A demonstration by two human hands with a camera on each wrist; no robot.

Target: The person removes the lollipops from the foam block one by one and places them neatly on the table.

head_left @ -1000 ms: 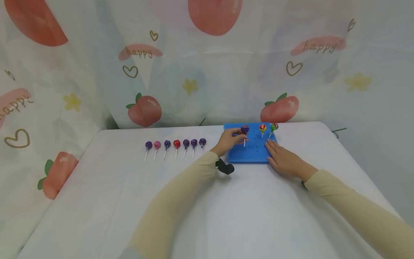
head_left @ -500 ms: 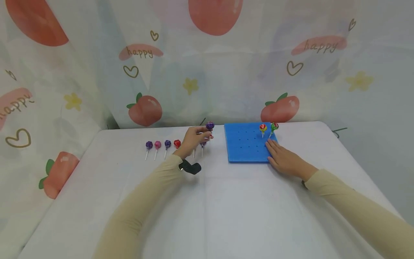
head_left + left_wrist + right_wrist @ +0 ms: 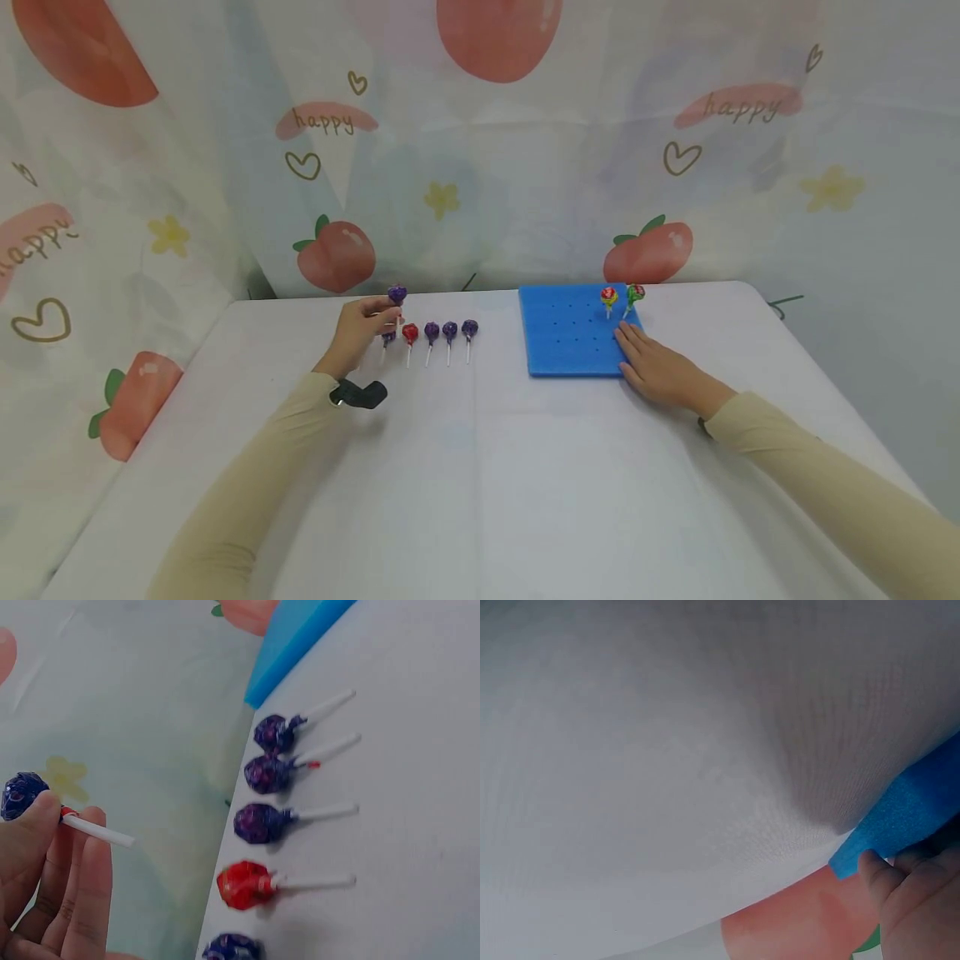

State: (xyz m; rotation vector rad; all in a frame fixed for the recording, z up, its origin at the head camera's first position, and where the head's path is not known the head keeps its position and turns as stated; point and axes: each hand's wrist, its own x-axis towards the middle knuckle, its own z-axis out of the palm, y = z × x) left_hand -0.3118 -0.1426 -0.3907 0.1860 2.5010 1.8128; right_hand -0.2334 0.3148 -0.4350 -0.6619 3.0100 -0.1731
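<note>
My left hand [image 3: 356, 335] pinches a purple-wrapped lollipop [image 3: 397, 293] near the top of its white stick, raised above the left end of a row of lollipops. In the left wrist view the held lollipop [image 3: 24, 795] has its stick pointing to the right. Under the hand the row's left end is partly hidden; a red lollipop [image 3: 409, 332] and several purple ones [image 3: 449, 328] show beside it. My right hand [image 3: 663, 371] rests with straight fingers on the right edge of a blue foam board [image 3: 577, 358] dotted with small holes.
A yellow-and-red lollipop [image 3: 609, 297] and a green one [image 3: 636, 293] stand upright in the board's back right part. The white table [image 3: 480, 483] meets a patterned curtain [image 3: 480, 192] along its back edge.
My left hand has carried the purple lollipop leftward, from over the blue board to over the left end of the row. My right hand has stayed on the board.
</note>
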